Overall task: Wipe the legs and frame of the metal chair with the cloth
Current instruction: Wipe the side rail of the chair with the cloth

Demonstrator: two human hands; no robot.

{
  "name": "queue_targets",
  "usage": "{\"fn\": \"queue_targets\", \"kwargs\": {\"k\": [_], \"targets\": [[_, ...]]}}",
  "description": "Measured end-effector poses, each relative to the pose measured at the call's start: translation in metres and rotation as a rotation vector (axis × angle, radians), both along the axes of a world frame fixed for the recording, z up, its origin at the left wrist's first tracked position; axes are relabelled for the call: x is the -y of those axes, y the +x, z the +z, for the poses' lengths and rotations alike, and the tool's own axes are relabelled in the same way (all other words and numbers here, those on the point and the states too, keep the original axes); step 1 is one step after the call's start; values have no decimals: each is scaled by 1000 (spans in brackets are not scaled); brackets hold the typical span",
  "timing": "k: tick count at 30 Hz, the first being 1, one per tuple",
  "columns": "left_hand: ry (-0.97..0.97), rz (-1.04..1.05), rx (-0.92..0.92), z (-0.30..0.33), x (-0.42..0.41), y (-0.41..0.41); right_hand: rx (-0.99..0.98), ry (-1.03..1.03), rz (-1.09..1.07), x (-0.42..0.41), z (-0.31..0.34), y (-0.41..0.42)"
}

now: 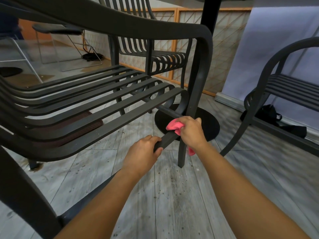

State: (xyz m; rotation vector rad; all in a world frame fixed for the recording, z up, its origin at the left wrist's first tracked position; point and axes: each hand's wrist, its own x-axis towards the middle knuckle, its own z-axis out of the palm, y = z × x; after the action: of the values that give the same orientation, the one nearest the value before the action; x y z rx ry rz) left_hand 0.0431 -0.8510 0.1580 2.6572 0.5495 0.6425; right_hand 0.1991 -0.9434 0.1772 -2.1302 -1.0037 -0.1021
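Filling the left half of view, dark metal slatted chair (96, 107), seat slats running toward lower left, armrest arching over the top and bending down into the front leg (195, 94) at centre-right. Low side bar (168, 138) of the frame runs along under the seat edge toward that leg. Left hand (143, 153) grips this bar, fingers curled over the top, thumb underneath, holding it firmly. Just right of it, right hand (190, 131) clutches a pink cloth (174, 126), fingers closed round it, cloth bunched and pressed against the bar right where it meets the front leg; a bit of pink hangs out below the wrist beside the leg. The hands are near each other, not touching. Behind the leg, round black table base (209, 125) sits flat on the grey wood-plank floor (172, 195), its black column rising to the top edge. Second matching chair (155, 54) stands further back, centre. Wood-framed panel screen (229, 40) lines the back wall. Far right, third dark chair (283, 87), curved arm and slatted seat, with a black bag (266, 112) on the floor beneath it.
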Motion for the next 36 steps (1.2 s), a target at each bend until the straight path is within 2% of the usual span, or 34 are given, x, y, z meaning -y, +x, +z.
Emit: {"fn": "queue_targets", "kwargs": {"k": [2, 13, 21, 24, 29, 36], "targets": [[-2, 0, -1, 0, 0, 0, -14, 49, -7, 3, -3, -5], [-16, -5, 4, -1, 0, -2, 18, 0, -33, 12, -16, -21], [-31, -4, 3, 0, 0, -2, -65, -33, 25, 24, -11, -31], [-36, 3, -7, 0, 0, -2, -168, 55, 15, 32, -5, -32], [-40, 13, -14, 0, 0, -1, -362, 330, -30, 43, 9, -25], [-46, 5, 5, -1, -2, 1, -174, 288, -125, 23, 25, 8]]}}
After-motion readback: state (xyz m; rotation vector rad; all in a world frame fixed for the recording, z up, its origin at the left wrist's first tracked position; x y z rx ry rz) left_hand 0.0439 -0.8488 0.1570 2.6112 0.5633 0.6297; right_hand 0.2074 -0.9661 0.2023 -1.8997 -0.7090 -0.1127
